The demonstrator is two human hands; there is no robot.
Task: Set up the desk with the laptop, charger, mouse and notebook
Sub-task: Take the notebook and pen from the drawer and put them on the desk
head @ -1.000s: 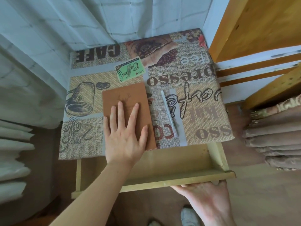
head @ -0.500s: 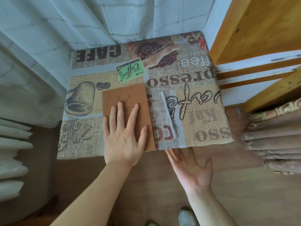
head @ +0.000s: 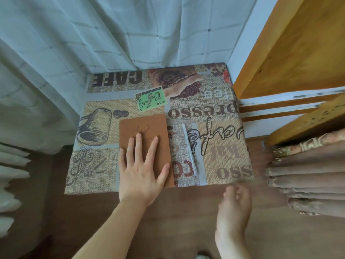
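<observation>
While the blurred right hand (head: 233,206) hangs empty, left hand (head: 141,171) fingers lie spread flat atop the notebook (head: 143,131).

The left hand (head: 141,172) lay flat over the near half of the brown notebook (head: 143,131), hiding that part of the cover and the lower end of the stamped deer mark. Right of the notebook, off the desk's (head: 220,150) near edge, the right hand (head: 234,204) was smeared by motion blur, so its finger pose could not be told. Both forearms were cut off by the bottom edge.
</observation>
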